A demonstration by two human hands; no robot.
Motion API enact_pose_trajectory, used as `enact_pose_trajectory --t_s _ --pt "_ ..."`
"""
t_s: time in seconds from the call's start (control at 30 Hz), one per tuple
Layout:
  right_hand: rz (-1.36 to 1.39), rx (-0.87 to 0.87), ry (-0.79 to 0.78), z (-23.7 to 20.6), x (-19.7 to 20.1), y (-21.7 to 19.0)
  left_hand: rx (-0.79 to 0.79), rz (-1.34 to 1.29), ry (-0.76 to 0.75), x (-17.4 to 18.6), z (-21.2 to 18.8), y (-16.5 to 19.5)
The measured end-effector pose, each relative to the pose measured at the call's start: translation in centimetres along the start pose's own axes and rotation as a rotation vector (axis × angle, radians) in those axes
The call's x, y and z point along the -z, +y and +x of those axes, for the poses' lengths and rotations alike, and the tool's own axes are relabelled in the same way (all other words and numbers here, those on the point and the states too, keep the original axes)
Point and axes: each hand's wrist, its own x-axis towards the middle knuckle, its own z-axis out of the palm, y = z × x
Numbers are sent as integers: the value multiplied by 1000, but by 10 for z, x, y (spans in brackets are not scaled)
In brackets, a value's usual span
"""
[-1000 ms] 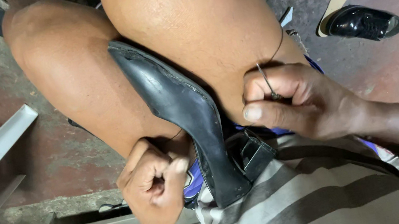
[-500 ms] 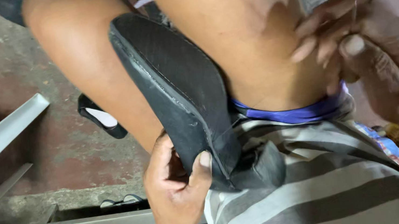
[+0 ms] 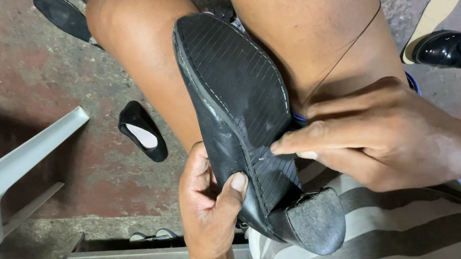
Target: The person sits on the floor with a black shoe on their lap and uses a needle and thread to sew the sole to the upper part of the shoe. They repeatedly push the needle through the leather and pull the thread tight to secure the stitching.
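I judge the black heeled shoe light, stiff-soled, scuffed: left hand grip clamps its waist at 7 o'clock, right hand grip pinches thread at the sole edge.

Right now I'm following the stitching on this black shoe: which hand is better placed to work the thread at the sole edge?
Probably the right hand: its fingertips touch the sole's edge on the black shoe, and the thread runs to it. The left hand grips the shoe's other side, steadying it.

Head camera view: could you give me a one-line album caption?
Left hand steadies a black heeled shoe sole-up between bare knees while right hand fingers press its ribbed sole.
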Motion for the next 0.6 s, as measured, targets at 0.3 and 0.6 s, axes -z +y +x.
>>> enact_pose_trajectory --t_s 0.3,0.6 --pt "49 -168 -83 14 3 -6 4 31 -13 -5 0 2" --pt "-2 -35 3 14 3 0 -21 122 -40 -3 3 5"
